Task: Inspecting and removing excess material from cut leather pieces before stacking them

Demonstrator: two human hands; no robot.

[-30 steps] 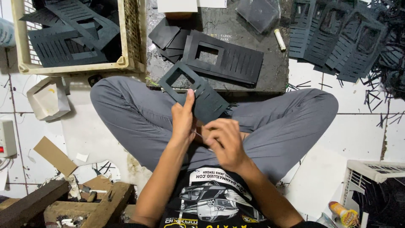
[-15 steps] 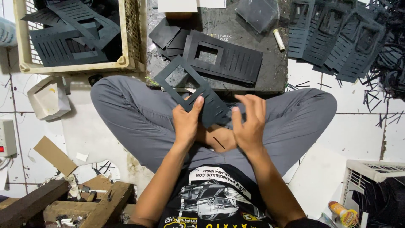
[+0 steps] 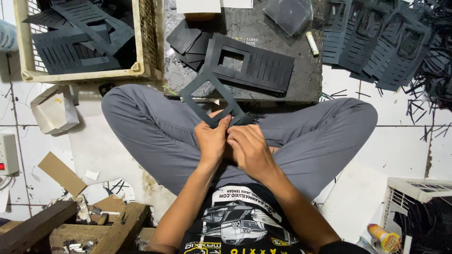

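Head view, looking straight down: person sits cross-legged on white tiled floor (image 3: 372, 197), grey trousers, dark stone slab (image 3: 263, 28) in front as a work surface. Cream plastic crate (image 3: 84, 74) upper left holds slotted dark panels; more of the same fan out in a pile (image 3: 376, 42) upper right, partly cut off by the frame edge. One slotted panel with a rectangular window (image 3: 263, 66) lies flat on the slab, over some plain dark sheets. Held piece is a thin dark cut-out frame (image 3: 207, 96) with a square opening, tilted up from the lap over the slab's near edge, lower end in both hands. Left hand (image 3: 212, 141) is closed, thumb and fingers pinching the frame's lower corner. Right hand (image 3: 249, 148) is curled in just beside it, fingertips at the same edge; whether it truly grips the frame or a loose scrap, cannot tell. Judging by its look, the frame is light, thin, somewhat flexible card or plastic sheet, narrow bars likely to bend or tear; best held at a corner or wider border, not mid-bar. Hidden: frame's lower end behind the fingers, anything between the palms, material unclear. Small whitish cylinder (image 3: 312, 43) on the slab, hard to identify. Folded paper box (image 3: 54, 110) at left, wood scraps lower left.
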